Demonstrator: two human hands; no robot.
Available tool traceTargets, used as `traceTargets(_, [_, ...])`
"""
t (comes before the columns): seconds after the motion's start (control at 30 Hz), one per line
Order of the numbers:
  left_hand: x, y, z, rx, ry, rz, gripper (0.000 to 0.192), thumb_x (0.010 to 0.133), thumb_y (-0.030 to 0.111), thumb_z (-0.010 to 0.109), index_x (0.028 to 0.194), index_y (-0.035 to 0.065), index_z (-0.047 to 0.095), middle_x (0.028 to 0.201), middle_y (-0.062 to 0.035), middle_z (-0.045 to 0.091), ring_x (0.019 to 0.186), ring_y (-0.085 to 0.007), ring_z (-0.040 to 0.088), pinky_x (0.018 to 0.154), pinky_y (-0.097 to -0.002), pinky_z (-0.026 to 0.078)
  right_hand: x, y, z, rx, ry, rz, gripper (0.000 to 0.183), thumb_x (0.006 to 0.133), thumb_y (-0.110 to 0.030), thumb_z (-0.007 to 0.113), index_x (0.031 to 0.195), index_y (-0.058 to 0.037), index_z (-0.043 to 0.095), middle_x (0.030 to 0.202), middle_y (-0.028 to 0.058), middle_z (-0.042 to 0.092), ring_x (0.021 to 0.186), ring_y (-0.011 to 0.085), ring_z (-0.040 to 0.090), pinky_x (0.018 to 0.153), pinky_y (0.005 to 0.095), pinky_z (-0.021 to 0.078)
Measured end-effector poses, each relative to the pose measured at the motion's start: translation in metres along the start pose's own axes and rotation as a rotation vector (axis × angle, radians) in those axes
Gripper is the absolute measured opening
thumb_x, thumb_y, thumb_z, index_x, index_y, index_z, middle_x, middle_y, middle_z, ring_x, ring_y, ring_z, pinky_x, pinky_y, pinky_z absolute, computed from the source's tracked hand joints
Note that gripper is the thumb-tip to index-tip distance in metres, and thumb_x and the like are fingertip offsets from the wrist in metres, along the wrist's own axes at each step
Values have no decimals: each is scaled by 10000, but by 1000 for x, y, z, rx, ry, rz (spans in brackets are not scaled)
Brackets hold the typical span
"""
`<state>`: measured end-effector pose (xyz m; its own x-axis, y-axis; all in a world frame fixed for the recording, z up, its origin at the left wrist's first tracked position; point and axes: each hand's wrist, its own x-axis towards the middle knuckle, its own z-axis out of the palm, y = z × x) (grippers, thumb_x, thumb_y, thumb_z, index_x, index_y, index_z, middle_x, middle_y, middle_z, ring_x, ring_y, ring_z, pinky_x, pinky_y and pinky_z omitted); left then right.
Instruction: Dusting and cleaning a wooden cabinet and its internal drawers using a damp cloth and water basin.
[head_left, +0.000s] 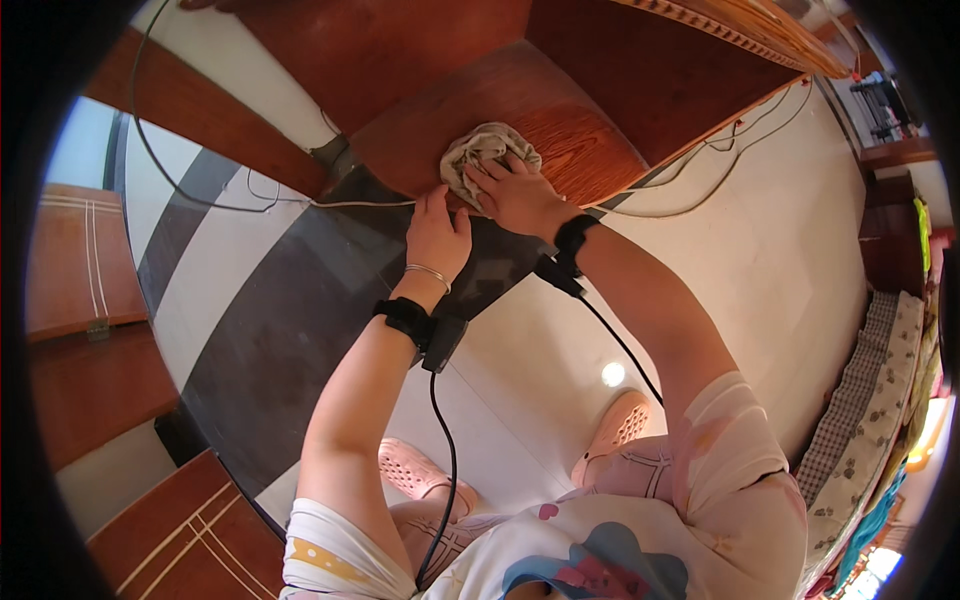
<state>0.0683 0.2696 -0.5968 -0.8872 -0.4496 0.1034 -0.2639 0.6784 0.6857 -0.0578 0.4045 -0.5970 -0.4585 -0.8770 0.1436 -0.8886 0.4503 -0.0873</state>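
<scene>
A crumpled light grey-beige cloth (480, 154) lies on the reddish-brown wooden panel (581, 142) of a piece of furniture, near its lower front edge. My right hand (521, 196) rests on the cloth with fingers spread over it; whether the fingers grip it is not plain. Just left of the cloth, my left hand (439, 236) touches the panel's front edge with its fingertips and holds nothing visible. Each wrist wears a black strap with a small device and cable. The panel looks darker to the left of the cloth and shows bright wood grain to the right.
Thin cables (360, 203) run along the floor on both sides of the furniture. A wooden leg or beam (217, 120) stands at upper left. Wooden furniture with pale inlaid lines (187, 540) is at the left. Patterned fabric (862, 405) hangs at the right. My feet wear pink clogs (619, 427).
</scene>
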Motion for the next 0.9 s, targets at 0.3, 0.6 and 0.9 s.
traceTargets(0.3, [8,0,-23,11,34,-27,476,919,249,611,1324,18,515,1315,-238,540,1175,-415,565,983,-461,486,-76,60,4,34,105,373,540,978,-282,497,1503,-197,405,1499,148,447,1291,413,473,1085,521,388])
traceTargets(0.6, [9,-53,-55,-28,57,-160,478,923,269,616,1318,17,520,1328,-237,539,1191,-420,554,984,-465,487,18,-25,21,-66,-39,28,554,995,-222,490,1531,-180,356,1513,147,430,1241,442,492,1051,498,421])
traceTargets(0.9, [34,-113,-57,-196,244,-181,461,910,282,625,1281,19,550,1257,-236,581,1121,-410,597,933,-481,509,148,-83,26,65,-121,-178,579,976,-216,530,1525,-171,353,1484,97,482,1231,358,522,1033,442,444])
